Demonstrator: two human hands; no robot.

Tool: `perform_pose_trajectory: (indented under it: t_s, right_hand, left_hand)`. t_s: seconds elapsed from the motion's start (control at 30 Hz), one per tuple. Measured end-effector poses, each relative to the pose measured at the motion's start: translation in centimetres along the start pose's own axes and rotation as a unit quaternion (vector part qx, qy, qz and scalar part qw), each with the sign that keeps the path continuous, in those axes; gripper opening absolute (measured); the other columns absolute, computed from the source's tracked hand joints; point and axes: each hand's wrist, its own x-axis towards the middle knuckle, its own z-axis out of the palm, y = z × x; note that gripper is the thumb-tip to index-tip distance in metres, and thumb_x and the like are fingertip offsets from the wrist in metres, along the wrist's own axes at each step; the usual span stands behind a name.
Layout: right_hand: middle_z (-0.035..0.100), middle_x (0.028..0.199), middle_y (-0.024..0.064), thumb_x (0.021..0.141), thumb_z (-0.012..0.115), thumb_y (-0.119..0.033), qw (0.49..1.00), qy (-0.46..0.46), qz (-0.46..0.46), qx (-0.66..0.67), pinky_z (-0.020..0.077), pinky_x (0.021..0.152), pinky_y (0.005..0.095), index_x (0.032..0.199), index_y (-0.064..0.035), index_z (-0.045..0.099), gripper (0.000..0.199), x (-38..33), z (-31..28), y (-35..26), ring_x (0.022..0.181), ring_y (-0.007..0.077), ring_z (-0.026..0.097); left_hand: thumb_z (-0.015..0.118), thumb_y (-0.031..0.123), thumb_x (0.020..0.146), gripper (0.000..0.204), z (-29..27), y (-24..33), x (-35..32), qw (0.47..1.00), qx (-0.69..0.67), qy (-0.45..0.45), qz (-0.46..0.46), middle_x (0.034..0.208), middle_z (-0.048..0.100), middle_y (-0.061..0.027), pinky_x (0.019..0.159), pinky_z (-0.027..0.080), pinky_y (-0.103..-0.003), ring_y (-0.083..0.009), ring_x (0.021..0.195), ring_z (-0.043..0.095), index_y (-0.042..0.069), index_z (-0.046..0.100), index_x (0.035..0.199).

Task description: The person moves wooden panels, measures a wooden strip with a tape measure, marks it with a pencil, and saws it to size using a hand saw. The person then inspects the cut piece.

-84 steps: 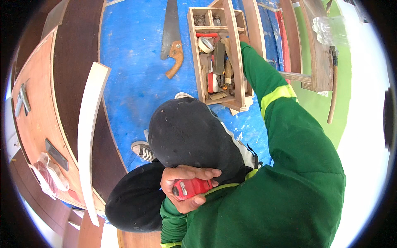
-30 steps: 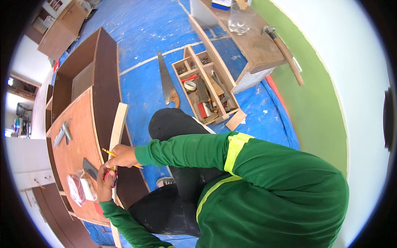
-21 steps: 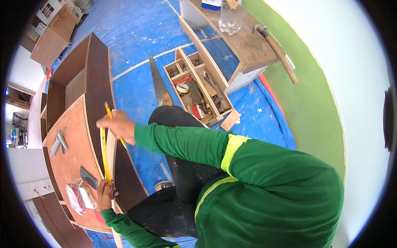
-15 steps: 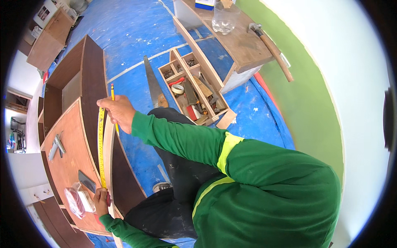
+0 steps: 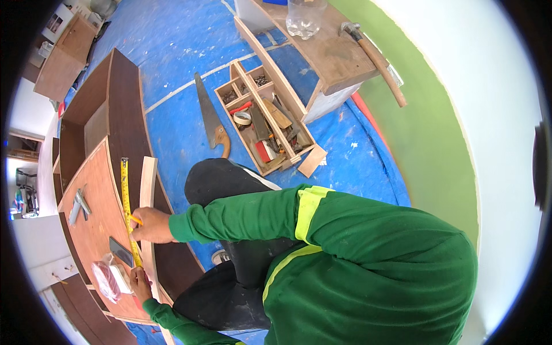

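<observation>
Only the head view to go on here. A measuring-and-marking step looks to be in hand: a tape measure with a yellow blade and a red case [image 5: 126, 190] is stretched out over the pale plywood panel [image 5: 95, 178], just left of a long, narrow, light wooden board [image 5: 148, 181] set along a dark brown wooden cabinet [image 5: 127, 109]. The case, mostly hidden, is grasped in the grip of the left hand [image 5: 140, 283], near the plastic bag with pale contents [image 5: 106, 280]. A slim yellow pencil [image 5: 136, 219] is clenched in the grip of the right hand [image 5: 152, 226], which is held over the board with its fingertips at the blade; whether the blade is actually pinched can't be told.

As a judgement, the next move calls for the blade to be kept steady and lined up against the board, with the pencil point brought to the wanted reading. A slip of the case would likely throw off any mark.

Compared with half a second ago, the right hand has been brought down from the blade's end toward the left hand, so the end is now left poking out free. The pencil, previously held nearly upright, has been tipped toward the blade. The case is still held by the left hand.
</observation>
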Motion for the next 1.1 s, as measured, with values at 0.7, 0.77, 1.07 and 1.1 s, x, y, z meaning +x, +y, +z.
perform_pose_trajectory:
  t_s: [0.7, 0.77, 1.07, 1.1]
  right_hand:
    - [0.071, 0.092, 0.0254, 0.088, 0.071, -0.016, 0.995, -0.044, -0.047, -0.080, 0.0558, 0.083, 0.0526, 0.099, 0.0022, 0.065, 0.022, 0.1, 2.6, 2.1, 0.091, 0.0415, 0.073]
    - [0.071, 0.092, 0.0247, 0.088, 0.071, -0.015, 0.995, -0.038, -0.049, -0.081, 0.0556, 0.082, 0.0525, 0.097, 0.0019, 0.065, 0.020, 0.1, 2.8, 2.3, 0.090, 0.0409, 0.073]
    - [0.070, 0.087, 0.0227, 0.088, 0.069, -0.011, 0.995, -0.039, -0.053, -0.072, 0.0547, 0.078, 0.0517, 0.093, 0.0001, 0.063, 0.014, 0.3, 2.9, 2.8, 0.085, 0.0396, 0.072]
    - [0.069, 0.086, 0.0227, 0.088, 0.069, -0.011, 0.994, -0.038, -0.065, -0.074, 0.0545, 0.077, 0.0519, 0.093, -0.0002, 0.063, 0.013, 0.4, 2.8, 3.1, 0.085, 0.0395, 0.072]
  left_hand:
    - [0.063, 0.036, 0.109, 0.029, 0.3, -0.8, 1.2, 0.998, 0.061, 0.000, -0.013, 0.079, 0.054, 0.0024, 0.053, 0.044, -0.028, -0.0095, 0.065, 0.049, 0.008, 0.068, 0.101]
    - [0.063, 0.035, 0.109, 0.029, 0.3, -0.8, 1.2, 0.998, 0.060, 0.005, -0.009, 0.078, 0.053, 0.0025, 0.053, 0.043, -0.029, -0.0093, 0.065, 0.049, 0.008, 0.067, 0.100]
    - [0.064, 0.034, 0.110, 0.028, 0.6, -0.7, 1.2, 0.999, 0.048, -0.002, 0.013, 0.075, 0.051, 0.0031, 0.052, 0.040, -0.027, -0.0081, 0.063, 0.047, 0.008, 0.067, 0.099]
    - [0.065, 0.034, 0.110, 0.028, 0.7, -0.7, 1.1, 0.999, 0.052, -0.001, 0.014, 0.075, 0.051, 0.0032, 0.051, 0.040, -0.027, -0.0081, 0.063, 0.047, 0.008, 0.067, 0.099]
